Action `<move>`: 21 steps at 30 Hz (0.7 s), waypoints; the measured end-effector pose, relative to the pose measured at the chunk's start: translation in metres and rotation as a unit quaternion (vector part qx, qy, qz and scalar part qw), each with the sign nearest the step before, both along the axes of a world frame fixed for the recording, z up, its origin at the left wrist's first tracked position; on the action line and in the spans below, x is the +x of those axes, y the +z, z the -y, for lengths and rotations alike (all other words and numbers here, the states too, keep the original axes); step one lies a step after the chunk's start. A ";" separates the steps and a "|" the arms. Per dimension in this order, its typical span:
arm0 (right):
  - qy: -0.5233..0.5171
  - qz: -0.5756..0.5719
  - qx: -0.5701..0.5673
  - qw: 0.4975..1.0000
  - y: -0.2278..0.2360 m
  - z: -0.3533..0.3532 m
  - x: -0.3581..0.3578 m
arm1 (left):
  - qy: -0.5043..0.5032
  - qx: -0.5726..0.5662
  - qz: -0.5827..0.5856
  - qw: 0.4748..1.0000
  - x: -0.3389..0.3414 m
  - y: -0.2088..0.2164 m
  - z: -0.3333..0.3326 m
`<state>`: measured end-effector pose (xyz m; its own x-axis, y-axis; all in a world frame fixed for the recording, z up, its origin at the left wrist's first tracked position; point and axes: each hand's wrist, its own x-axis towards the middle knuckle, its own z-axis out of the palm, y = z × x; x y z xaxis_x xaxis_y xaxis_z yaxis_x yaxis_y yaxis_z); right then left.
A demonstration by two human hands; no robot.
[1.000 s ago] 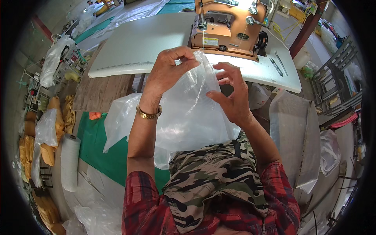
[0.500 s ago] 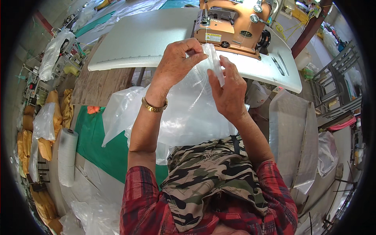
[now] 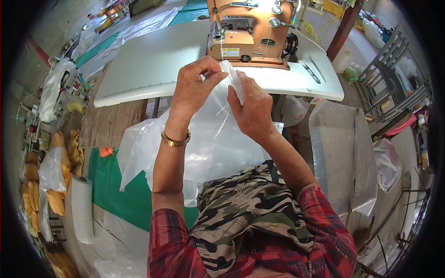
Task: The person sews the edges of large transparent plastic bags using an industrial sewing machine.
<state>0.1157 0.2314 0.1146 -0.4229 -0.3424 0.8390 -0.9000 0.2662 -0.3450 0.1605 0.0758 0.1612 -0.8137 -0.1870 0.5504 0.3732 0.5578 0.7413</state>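
Observation:
A large sheet of clear plastic film [image 3: 218,148] hangs from both hands and drapes over my lap. My left hand [image 3: 197,85] pinches its folded top edge between thumb and fingers. On the other side of that fold, my right hand [image 3: 252,104] holds the film between its thumb and fingers. The gathered edge stands just in front of an orange-brown sewing machine [image 3: 250,34], near its needle side. White thread runs down at the machine's left end toward the film.
The sewing machine stands on a pale table [image 3: 153,55] with a ruler scale along its front edge. Tweezers [image 3: 317,67] and thread snips [image 3: 311,73] lie on its right. A white roll [image 3: 82,208] and green sheet [image 3: 120,194] are at left, a dark chair [image 3: 387,78] at right.
The view has shifted, so the machine and table appear farther left. Both hands keep hold of the film's edge, and my right fingers now lie closer together along the fold.

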 end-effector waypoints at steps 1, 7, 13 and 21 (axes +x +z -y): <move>-0.006 -0.001 -0.002 1.000 -0.001 -0.001 -0.002 | -0.006 -0.002 -0.001 1.000 -0.002 0.000 -0.003; -0.024 0.045 0.026 0.998 -0.004 -0.004 -0.006 | 0.022 0.022 -0.011 0.999 -0.011 -0.008 -0.011; 0.011 0.047 -0.017 0.999 -0.008 -0.004 -0.011 | -0.006 0.015 0.025 1.000 -0.021 -0.019 0.001; 0.029 0.151 -0.026 0.988 -0.002 -0.007 -0.008 | -0.063 0.082 0.089 0.991 -0.022 -0.014 -0.002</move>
